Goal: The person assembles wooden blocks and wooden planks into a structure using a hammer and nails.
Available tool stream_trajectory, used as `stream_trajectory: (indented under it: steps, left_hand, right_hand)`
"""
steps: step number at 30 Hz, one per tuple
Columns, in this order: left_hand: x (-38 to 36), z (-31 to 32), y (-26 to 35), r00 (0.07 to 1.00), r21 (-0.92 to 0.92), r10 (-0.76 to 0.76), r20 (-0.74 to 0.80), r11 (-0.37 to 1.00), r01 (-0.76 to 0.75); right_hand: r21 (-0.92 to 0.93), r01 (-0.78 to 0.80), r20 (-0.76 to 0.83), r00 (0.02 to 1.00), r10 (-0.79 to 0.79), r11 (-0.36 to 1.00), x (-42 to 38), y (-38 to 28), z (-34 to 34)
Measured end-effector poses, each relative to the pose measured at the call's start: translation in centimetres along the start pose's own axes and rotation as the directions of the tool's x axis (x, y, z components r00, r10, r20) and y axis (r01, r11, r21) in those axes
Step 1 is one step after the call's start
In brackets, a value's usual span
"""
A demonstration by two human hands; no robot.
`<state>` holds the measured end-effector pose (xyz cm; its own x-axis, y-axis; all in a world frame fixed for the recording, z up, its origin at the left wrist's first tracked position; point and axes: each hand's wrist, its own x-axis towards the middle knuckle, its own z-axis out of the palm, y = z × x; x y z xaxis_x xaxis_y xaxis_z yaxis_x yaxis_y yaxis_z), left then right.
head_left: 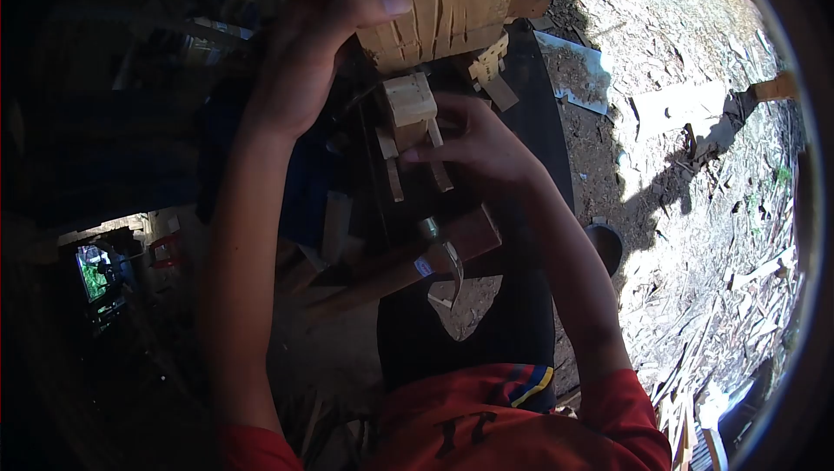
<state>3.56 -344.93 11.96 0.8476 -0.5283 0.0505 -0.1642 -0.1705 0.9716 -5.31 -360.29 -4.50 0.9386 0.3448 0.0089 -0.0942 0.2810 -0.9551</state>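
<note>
At the top of the head view, my left hand (pixel 304 67) is closed on a wide wooden board (pixel 439 6), thumb laid flat over its face and fingers hidden behind it. My right hand (pixel 482 141) grips a small wooden block (pixel 410 102) just below the board's lower edge, thumb and fingers at its right side. Two thin wooden strips stick out downward from this block. Nearer my body, a claw hammer (pixel 449 254) with a wooden handle lies across a reddish-brown plank (pixel 473 235).
Small wood offcuts (pixel 491 67) sit right of the board. A dark round container (pixel 605 245) stands beyond my right forearm. Wood chips and scraps (pixel 764 288) litter the sunlit ground on the right. Shadowed clutter fills the left side.
</note>
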Motion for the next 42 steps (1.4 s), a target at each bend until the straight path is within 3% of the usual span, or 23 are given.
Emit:
stream_trajectory:
  steps: [34, 42]
  left_hand:
    - [-0.2, 0.3, 1.7, 0.998, -0.049, -0.054, -0.027, 0.997, 0.053]
    - [-0.9, -0.4, 1.8, 0.997, -0.038, -0.069, 0.025, 0.997, 0.07]
  right_hand:
    - [0.06, -0.031, 0.008, 0.999, 0.031, 0.998, 0.3, -1.9, 0.1]
    - [-0.012, -0.05, -0.005, 0.999, 0.05, 0.999, 0.2, -2.3, -0.4]
